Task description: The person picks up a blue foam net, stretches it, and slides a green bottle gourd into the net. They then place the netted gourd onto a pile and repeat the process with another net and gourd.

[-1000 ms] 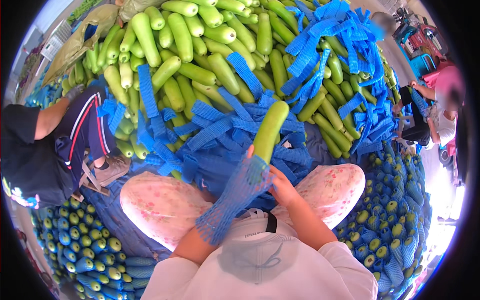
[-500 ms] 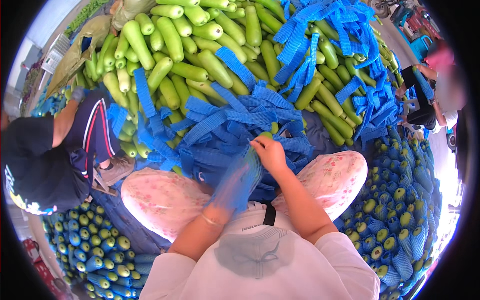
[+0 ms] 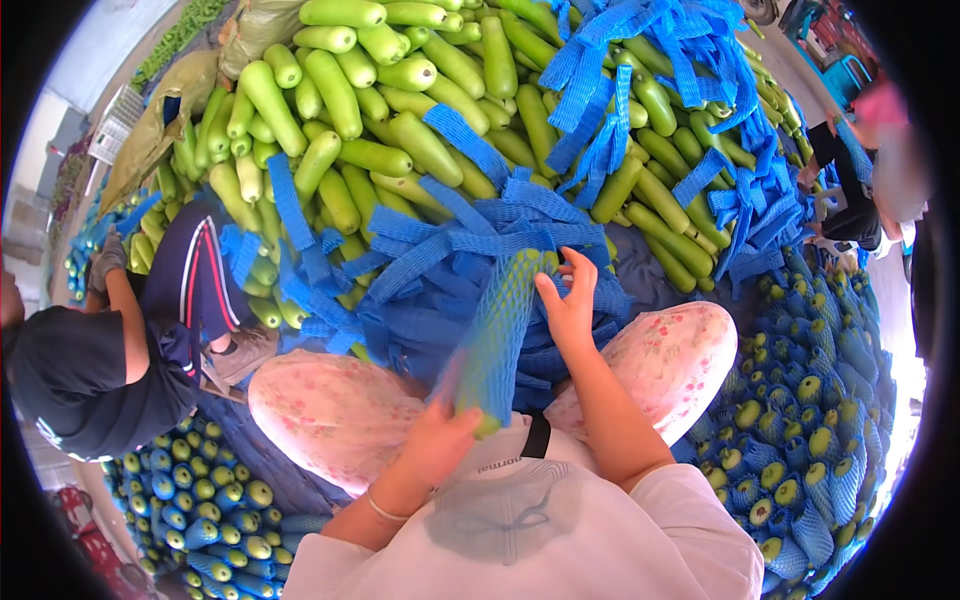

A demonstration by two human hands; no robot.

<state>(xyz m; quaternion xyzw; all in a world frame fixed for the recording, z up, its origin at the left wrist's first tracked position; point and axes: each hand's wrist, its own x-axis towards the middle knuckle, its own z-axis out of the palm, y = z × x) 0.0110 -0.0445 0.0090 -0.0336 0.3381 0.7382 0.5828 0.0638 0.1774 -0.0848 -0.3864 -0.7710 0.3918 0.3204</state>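
I hold a long green gourd [image 3: 503, 335] wrapped in a blue foam net sleeve over my lap. My left hand [image 3: 437, 440] grips its near end, close to my chest. My right hand [image 3: 569, 305] grasps its far end, fingers on the net's edge. Under the gourd lies a heap of loose blue net sleeves [image 3: 440, 260]. My knees in pink flowered trousers [image 3: 330, 410] flank the heap.
A large pile of bare green gourds [image 3: 400, 110] fills the ground ahead, with more blue sleeves [image 3: 680, 70] strewn on it. Netted gourds stand packed on end at the right [image 3: 810, 420] and lower left [image 3: 200, 500]. A person in dark clothes [image 3: 110, 350] crouches left; another person [image 3: 850, 190] works at the right.
A second ago my right hand held a bare gourd upright and my left held an empty sleeve. Now the gourd lies towards me inside the sleeve, held at both ends.
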